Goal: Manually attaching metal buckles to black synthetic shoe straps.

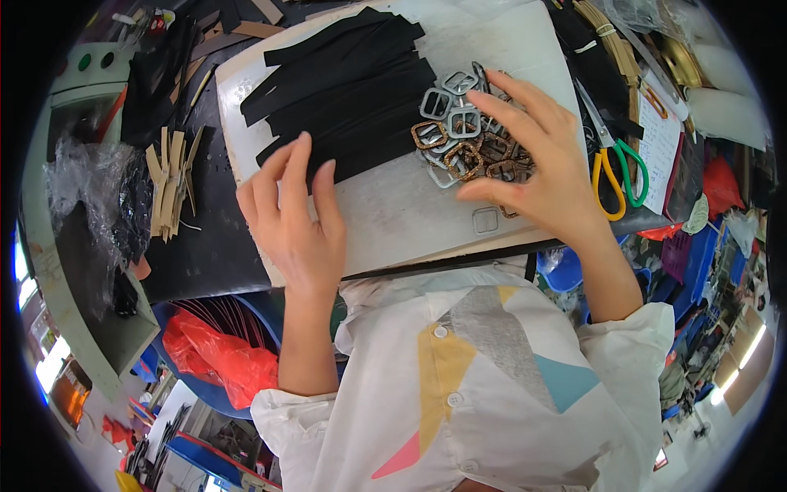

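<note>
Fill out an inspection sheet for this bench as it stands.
Surface: pale worn board on a dark table.
Job's things: black strips stacked in a fan; pile of square buckles beside them.
Clutter: scissors, tan strips, clear plastic wrap.
Hands: left hand fingertips on the black strips; right hand spread over the buckles.
Cables: nothing seen.
Surroundings: red bag in a blue bin below.

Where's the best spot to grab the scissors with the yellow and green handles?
Take the scissors by the two handle loops, coming from the near edge of the board. They lie flat, loops toward the person and blades pointing away, just right of the right hand.
</note>
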The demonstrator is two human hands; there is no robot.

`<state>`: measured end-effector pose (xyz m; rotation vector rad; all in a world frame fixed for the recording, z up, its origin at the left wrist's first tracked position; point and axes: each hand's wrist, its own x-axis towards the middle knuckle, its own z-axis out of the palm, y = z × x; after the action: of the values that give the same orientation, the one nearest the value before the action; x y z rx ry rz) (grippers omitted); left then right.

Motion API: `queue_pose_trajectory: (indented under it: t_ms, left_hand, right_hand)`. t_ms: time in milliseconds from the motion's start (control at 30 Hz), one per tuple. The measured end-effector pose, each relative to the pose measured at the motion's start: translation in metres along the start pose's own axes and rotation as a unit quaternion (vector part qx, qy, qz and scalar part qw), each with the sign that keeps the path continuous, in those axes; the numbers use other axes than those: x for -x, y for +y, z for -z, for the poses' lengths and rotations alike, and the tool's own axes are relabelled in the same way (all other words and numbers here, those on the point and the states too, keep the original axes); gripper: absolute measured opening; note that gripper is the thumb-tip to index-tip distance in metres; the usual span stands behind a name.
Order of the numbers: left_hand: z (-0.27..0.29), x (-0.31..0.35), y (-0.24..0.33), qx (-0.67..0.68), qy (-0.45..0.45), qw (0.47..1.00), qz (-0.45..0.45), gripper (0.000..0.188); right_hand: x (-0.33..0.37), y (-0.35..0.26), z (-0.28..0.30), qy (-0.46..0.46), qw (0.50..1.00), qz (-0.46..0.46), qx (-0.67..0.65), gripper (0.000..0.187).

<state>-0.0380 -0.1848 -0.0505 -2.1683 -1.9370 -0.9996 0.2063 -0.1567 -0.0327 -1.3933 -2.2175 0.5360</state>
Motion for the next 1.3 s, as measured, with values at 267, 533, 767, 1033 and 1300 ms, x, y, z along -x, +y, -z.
queue_pose_trajectory:
  t_ms: [267, 533, 767, 1033, 1300]
  left_hand:
    - [0.008, -0.006, -0.012, -0.033, 0.013, 0.998, -0.054, 0.016]
    - [0.047, -0.007, 0.012, 0.226, 0.042, 0.972, -0.052, 0.016]
    - [0.041, 0.011, 0.021, 0.672, -0.114, 0.604, 0.413, 0.034]
    - [0.039, 0.020, 0.046, 0.586, -0.218, 0.677, 0.387, 0.020]
    - [0.032, 0.055, 0.071, 0.566, -0.288, 0.755, 0.161, 0.020]
  right_hand:
    - [-0.020, -0.011, -0.005, 0.153, 0.968, 0.160, 0.117, 0.032]
    - [-0.040, -0.070, -0.033, 0.081, 0.962, 0.217, -0.145, 0.025]
    - [-0.002, -0.058, -0.021, -0.040, 0.860, 0.110, -0.497, 0.015]
    - [0.049, -0.049, -0.002, -0.091, 0.885, 0.020, -0.456, 0.015]
    - [0.116, -0.046, 0.014, -0.051, 0.870, -0.157, -0.465, 0.015]
